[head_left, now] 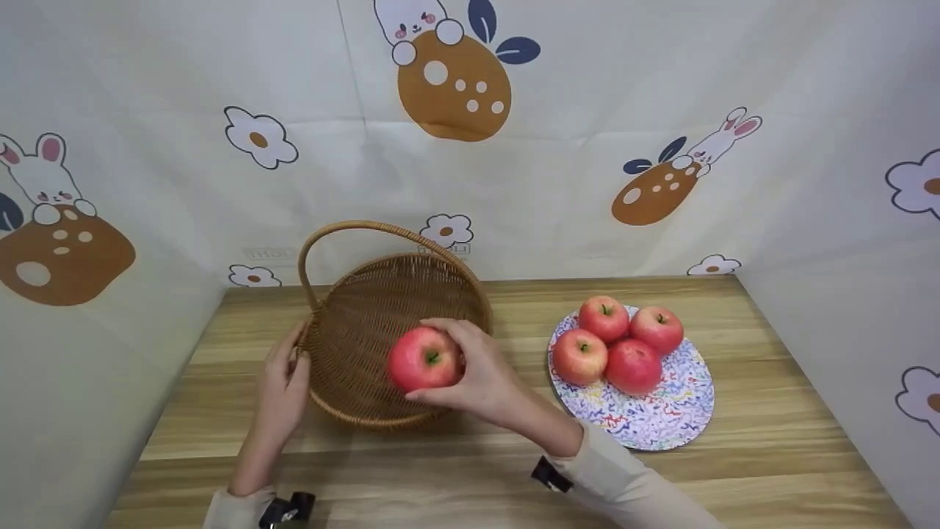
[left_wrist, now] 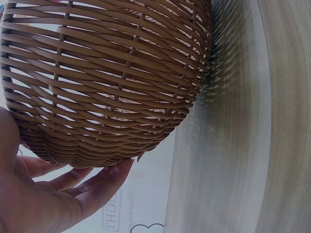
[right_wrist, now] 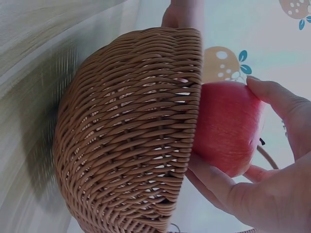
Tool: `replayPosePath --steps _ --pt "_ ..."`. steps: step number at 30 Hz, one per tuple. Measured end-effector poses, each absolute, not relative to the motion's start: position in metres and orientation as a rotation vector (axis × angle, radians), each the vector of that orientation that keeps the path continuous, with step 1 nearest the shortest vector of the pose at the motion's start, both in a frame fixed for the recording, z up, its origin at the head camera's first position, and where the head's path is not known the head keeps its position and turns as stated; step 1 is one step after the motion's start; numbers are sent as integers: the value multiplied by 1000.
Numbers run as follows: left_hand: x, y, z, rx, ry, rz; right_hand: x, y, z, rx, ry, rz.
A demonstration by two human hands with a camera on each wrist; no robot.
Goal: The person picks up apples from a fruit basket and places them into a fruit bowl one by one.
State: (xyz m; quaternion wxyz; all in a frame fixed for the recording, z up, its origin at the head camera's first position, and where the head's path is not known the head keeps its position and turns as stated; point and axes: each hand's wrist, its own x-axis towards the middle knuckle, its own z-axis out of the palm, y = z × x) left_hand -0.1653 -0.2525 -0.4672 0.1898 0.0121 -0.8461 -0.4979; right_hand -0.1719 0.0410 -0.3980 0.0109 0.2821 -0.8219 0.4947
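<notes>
A brown wicker basket [head_left: 367, 323] with an arched handle [head_left: 360, 225] stands on the left part of the wooden table. My left hand [head_left: 283, 386] grips its left side at the rim; in the left wrist view the fingers [left_wrist: 104, 187] lie along the outer weave. With thumb and fingers, my right hand [head_left: 477, 375] holds a red apple [head_left: 420, 358], stem facing up, over the basket's opening. Seen from the right wrist, this apple [right_wrist: 226, 128] is at the level of the rim, and part of it is hidden behind the weave.
To the right, a round plate [head_left: 661, 422] with a multicoloured speckled pattern carries several red apples [head_left: 635, 367], grouped toward its back. The wooden table [head_left: 514, 470] meets a cloth backdrop [head_left: 551, 206] printed with rabbits and flowers at its back and sides.
</notes>
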Motion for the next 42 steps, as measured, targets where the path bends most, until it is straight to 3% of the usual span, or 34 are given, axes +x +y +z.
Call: replayPosePath --steps 42 --pt "-166 -253 -469 11 -2356 -1370 -146 81 -403 759 -2455 1799"
